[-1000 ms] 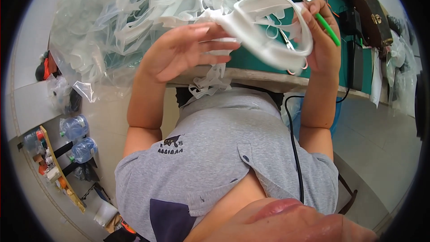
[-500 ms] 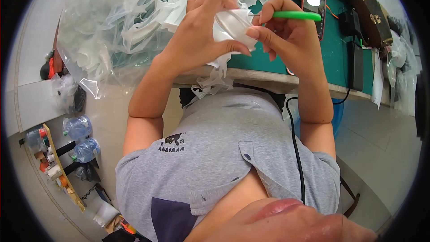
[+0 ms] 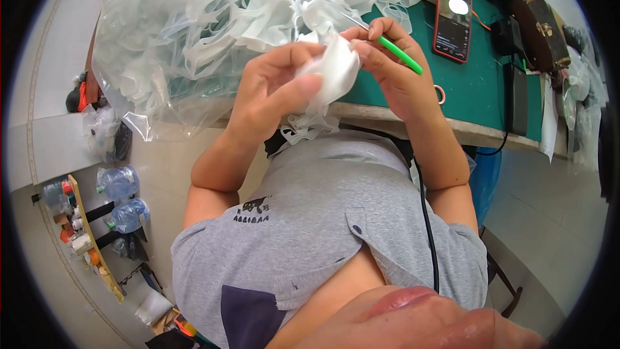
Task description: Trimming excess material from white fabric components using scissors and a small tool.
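Note:
My left hand [image 3: 274,90] is closed on a curved, white mask-like fabric piece [image 3: 339,71], partly smeared by motion. Between the fingers of my right hand [image 3: 403,68] lies a slim tool with a green handle [image 3: 403,56] and a thin metal shaft pointing up and to the left. Thumb and finger of that hand also pinch the fabric's right edge. Just beyond my hands spreads a heap of similar white pieces [image 3: 265,16] with thin loops, on and in a clear plastic bag [image 3: 139,87]. A few white strips [image 3: 307,128] hang over the table's near edge.
On the green table top [image 3: 481,94] lie a phone in a red case [image 3: 452,22] and a small pink ring-shaped thing [image 3: 440,94]. Farther right are a black power strip [image 3: 515,97] and a dark case [image 3: 539,29]. A black cable [image 3: 426,220] runs down my shirt.
Both hands have come lower, and the fabric piece has turned to a narrower shape. The green handle has swung from level to slanting down right. My left fingers have closed in.

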Available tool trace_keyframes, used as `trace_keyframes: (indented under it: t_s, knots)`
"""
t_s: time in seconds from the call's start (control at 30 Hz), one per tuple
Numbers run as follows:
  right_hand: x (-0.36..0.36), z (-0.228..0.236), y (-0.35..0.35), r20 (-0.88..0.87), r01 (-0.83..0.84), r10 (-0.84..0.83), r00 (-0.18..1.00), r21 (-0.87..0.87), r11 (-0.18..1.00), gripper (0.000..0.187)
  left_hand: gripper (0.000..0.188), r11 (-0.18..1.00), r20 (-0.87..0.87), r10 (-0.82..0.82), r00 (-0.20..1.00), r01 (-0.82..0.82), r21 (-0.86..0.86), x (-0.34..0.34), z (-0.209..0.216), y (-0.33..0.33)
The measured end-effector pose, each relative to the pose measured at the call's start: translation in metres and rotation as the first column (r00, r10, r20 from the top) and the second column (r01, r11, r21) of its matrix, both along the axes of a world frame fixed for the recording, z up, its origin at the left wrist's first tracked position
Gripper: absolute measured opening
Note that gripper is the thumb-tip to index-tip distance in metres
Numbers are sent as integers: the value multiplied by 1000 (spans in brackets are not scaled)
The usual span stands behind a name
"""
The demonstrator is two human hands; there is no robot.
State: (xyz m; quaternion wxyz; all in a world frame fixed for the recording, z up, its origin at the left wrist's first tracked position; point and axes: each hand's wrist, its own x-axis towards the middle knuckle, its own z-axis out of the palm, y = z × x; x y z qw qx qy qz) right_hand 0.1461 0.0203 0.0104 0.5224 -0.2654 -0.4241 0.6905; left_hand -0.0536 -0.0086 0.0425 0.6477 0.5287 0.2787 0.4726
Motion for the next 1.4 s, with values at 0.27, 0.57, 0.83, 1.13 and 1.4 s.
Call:
trace_keyframes:
  t_s: [0.27,0.57,0.83,1.13,1.4]
  knots:
    - [-9,5,-11,199,100,-226,954,499,861,25,21,994,-259,95,961,-106,-27,3,-6,-7]
    - [-4,8,-15,250,96,-265,931,533,841,23,11,879,-210,438,874,-366,307,16,-12,2]
    - [2,-6,-11,280,24,-150,948,408,913,14,11,928,-257,372,892,-359,97,19,-7,-5]
    - [13,2,-15,238,-21,-676,698,949,313,24,13,913,-265,383,885,-406,-34,18,-12,2]
    - [4,-4,-11,276,-92,-637,719,947,307,22,13,909,-322,404,856,-415,37,20,-11,1]
